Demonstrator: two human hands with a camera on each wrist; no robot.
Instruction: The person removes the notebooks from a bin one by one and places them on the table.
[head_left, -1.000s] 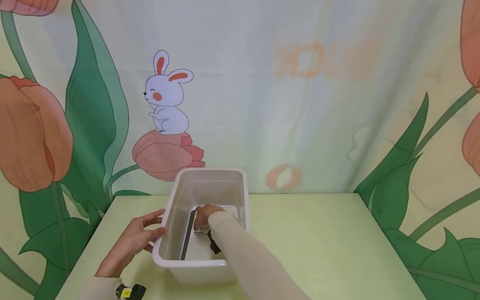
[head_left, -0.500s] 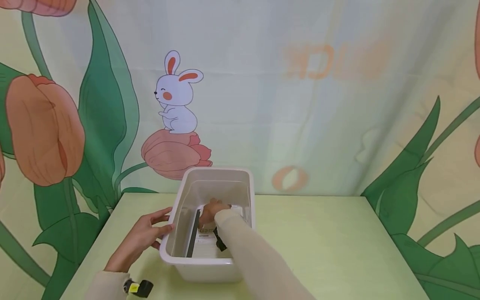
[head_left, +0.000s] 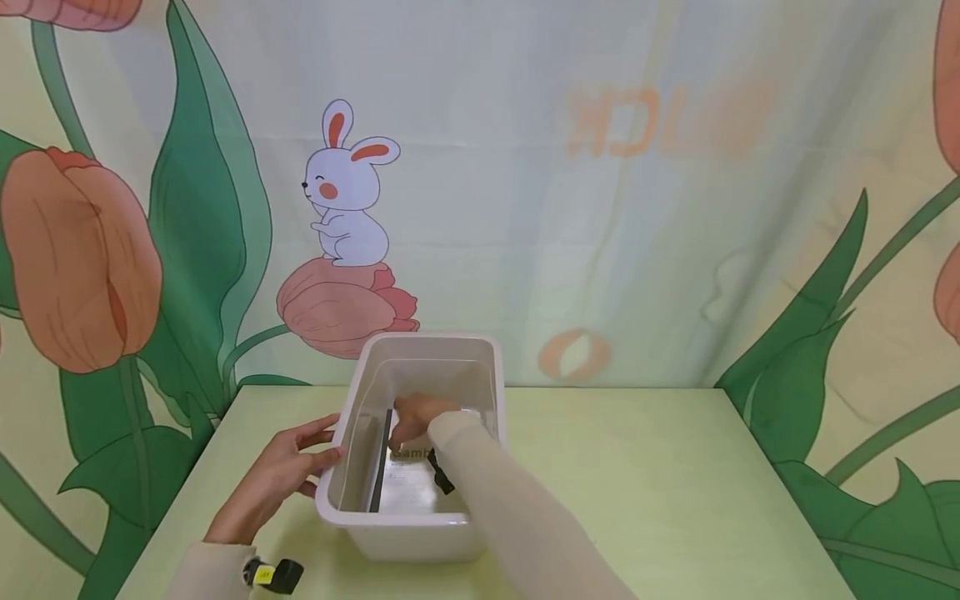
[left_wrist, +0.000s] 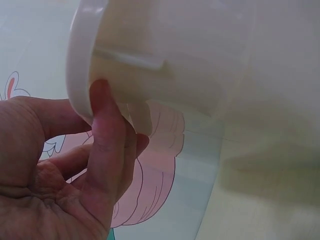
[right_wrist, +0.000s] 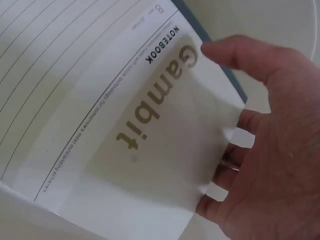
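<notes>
A pale plastic bin (head_left: 420, 540) stands on the table, its mouth facing up. My left hand (head_left: 277, 471) grips the bin's left rim; in the left wrist view, thumb and fingers lie on both sides of the rim (left_wrist: 80, 55). Inside the bin lies a white notebook (head_left: 408, 487) with a dark spine strip and the word "Gambit" on its cover. Reaching into the bin, my right hand (head_left: 420, 417) holds the notebook's far end. In the right wrist view, the thumb is over the cover (right_wrist: 160, 165) near the spine, with the other fingertips tucked under the edge.
The light green table (head_left: 637, 483) extends to the right of the bin. Behind it hangs a curtain (head_left: 480, 183) printed with tulips and a rabbit. A small black wrist camera (head_left: 281, 575) sits on the left sleeve.
My right hand has shifted toward the bin's far end, so more of the notebook's cover and lettering shows. The left hand stays on the rim. The head view has swung slightly.
</notes>
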